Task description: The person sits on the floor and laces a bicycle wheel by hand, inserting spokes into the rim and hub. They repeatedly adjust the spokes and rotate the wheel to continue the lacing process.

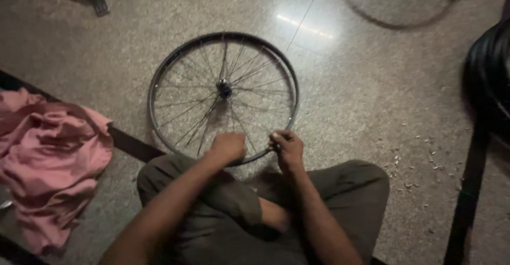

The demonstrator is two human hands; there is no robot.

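Wheel rim (pixel 159 68) with thin spokes lies flat on the speckled floor (pixel 372 84) before my crossed legs. My left hand (pixel 228 147) rests fisted on its near edge; my right hand (pixel 287 148) pinches something small at the rim, too dim to identify. Pink cloth (pixel 48 158) lies at my left, small metal bits (pixel 425 158) at my right.

Both hands forward, low, close together.
Left hand (pixel 228 147) closed in a fist; right hand (pixel 287 149) fingers curled in a pinch, forearms converging.
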